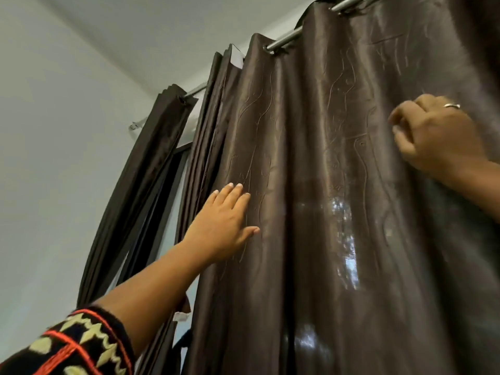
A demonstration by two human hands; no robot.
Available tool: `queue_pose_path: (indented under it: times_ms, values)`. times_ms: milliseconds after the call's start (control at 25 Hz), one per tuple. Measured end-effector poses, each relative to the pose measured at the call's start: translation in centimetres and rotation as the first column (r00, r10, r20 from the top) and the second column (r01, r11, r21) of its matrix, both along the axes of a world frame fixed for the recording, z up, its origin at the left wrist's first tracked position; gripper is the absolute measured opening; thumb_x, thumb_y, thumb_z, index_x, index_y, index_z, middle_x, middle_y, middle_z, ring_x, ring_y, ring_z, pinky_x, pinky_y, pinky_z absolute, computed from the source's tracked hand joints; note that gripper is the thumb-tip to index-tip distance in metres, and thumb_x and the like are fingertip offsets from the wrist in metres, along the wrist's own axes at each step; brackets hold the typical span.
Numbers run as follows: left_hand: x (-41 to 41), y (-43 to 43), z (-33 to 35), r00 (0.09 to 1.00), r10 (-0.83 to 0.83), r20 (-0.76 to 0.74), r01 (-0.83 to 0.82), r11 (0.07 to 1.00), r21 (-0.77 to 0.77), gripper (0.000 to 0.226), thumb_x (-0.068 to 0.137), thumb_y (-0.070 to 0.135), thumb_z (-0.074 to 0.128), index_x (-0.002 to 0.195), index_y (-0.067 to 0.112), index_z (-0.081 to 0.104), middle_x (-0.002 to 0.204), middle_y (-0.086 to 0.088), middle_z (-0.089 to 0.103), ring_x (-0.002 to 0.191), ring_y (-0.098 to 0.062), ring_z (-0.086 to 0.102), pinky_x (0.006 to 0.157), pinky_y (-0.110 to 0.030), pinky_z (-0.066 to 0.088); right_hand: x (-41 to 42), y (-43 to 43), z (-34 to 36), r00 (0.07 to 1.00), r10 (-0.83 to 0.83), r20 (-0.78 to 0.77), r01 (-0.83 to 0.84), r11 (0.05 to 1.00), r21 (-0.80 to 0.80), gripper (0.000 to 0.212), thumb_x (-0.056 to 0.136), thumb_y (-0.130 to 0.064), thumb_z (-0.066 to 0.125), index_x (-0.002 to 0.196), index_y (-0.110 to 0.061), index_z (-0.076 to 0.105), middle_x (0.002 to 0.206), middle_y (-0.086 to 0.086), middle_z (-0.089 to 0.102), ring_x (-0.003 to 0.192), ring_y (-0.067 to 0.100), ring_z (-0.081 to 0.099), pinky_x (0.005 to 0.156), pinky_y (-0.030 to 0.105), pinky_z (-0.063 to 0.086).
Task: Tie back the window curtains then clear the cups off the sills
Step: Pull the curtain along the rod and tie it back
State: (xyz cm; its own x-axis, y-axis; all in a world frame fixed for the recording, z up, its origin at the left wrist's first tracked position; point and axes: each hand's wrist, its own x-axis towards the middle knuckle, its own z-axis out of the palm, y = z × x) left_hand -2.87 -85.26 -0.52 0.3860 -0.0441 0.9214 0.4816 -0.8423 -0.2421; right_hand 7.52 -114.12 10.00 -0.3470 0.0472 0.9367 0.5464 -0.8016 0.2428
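Head view: the step in hand is the first one, gathering the brown curtain (311, 158) for tying. The left hand (224, 220) lies flat on the cloth, fingers straight, holding nothing. The right hand (438, 136), higher on the same panel, curls its fingers at a fold; a real pinch I cannot confirm. Next, I think, the cloth must be pushed toward its free edge, just left of the left hand, where the rod (285, 41) has bare room. No cups show.
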Motion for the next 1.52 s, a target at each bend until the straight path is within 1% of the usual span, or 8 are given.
queue_pose_path:
  times_ms: [160,480,720,960,1120,1240,1400,1520]
  values:
    - [1.1,3.8,0.7,0.997,-0.021,0.070,0.027,0.996,-0.087,0.076,0.090,0.054,0.037,0.147,0.012,0.009,0.156,-0.007,0.006,0.144,-0.020,0.003,0.116,-0.033,0.004,0.9,5.4,1.7,0.979,0.138,-0.149,-0.139,0.990,-0.001,0.034,0.091,-0.032,0.050,0.105,-0.002,0.055,0.105,0.025,0.055,0.100,0.042,0.051,0.083,0.045,0.042]
    - [5.8,6.9,6.1,0.789,-0.353,0.503,0.540,0.789,-0.293,0.083,0.081,0.043,0.063,0.143,0.005,0.021,0.146,-0.015,0.034,0.132,-0.030,0.036,0.106,-0.036,0.030,2.2,12.4,4.3,0.899,0.068,-0.432,0.001,0.987,0.158,0.099,0.075,-0.076,0.044,0.134,0.004,0.036,0.139,0.023,0.033,0.128,0.038,0.035,0.099,0.048,0.035]
    - [8.3,7.1,8.2,0.712,-0.383,0.588,0.609,0.754,-0.246,0.037,0.092,0.016,0.052,0.125,0.001,0.045,0.127,-0.022,0.052,0.116,-0.036,0.048,0.090,-0.036,0.038,4.3,13.8,5.2,0.895,-0.020,-0.445,0.079,0.990,0.115,0.037,0.090,-0.028,0.053,0.118,-0.003,0.053,0.124,0.018,0.054,0.114,0.037,0.051,0.085,0.038,0.042]
    - [11.3,9.3,8.0,0.693,-0.515,0.505,0.666,0.726,-0.173,0.017,0.090,0.003,0.045,0.101,-0.006,0.055,0.102,-0.025,0.059,0.097,-0.040,0.053,0.075,-0.040,0.041,5.2,15.0,5.2,0.898,-0.058,-0.435,0.145,0.975,0.169,0.033,0.090,-0.027,0.055,0.112,-0.002,0.054,0.121,0.020,0.055,0.113,0.038,0.051,0.080,0.037,0.040]
    - [13.0,10.3,7.6,0.657,-0.569,0.494,0.708,0.691,-0.145,0.018,0.090,0.002,0.044,0.102,-0.007,0.055,0.103,-0.027,0.060,0.096,-0.040,0.054,0.076,-0.043,0.043,5.1,16.0,5.8,0.911,-0.150,-0.385,0.279,0.911,0.304,0.094,0.073,-0.067,0.059,0.135,-0.002,0.035,0.139,0.022,0.033,0.129,0.037,0.029,0.099,0.050,0.030]
    - [13.9,11.5,7.7,0.612,-0.622,0.488,0.758,0.638,-0.138,0.017,0.091,0.001,0.044,0.099,-0.006,0.056,0.099,-0.026,0.061,0.091,-0.039,0.055,0.068,-0.035,0.039,4.9,16.3,6.7,0.868,-0.157,-0.472,0.357,0.858,0.370,0.110,0.070,-0.060,0.067,0.143,0.002,0.014,0.145,0.025,0.024,0.133,0.040,0.024,0.101,0.053,0.026]
    - [14.6,12.2,7.6,0.568,-0.669,0.480,0.799,0.588,-0.126,0.010,0.092,0.003,0.044,0.086,-0.001,0.051,0.091,-0.025,0.060,0.087,-0.040,0.055,0.066,-0.035,0.037,4.5,15.8,7.2,0.855,-0.132,-0.502,0.330,0.884,0.330,0.044,0.090,-0.013,0.051,0.129,0.003,0.042,0.130,0.025,0.049,0.119,0.041,0.046,0.095,0.044,0.039]
    - [15.5,12.6,7.6,0.531,-0.691,0.491,0.828,0.546,-0.127,0.011,0.091,0.002,0.044,0.092,-0.003,0.053,0.090,-0.024,0.060,0.088,-0.041,0.055,0.066,-0.033,0.033,3.4,17.5,6.5,0.862,-0.288,-0.417,0.395,0.897,0.198,0.026,0.090,-0.004,0.043,0.113,0.001,0.054,0.119,0.025,0.057,0.110,0.042,0.053,0.087,0.041,0.044]
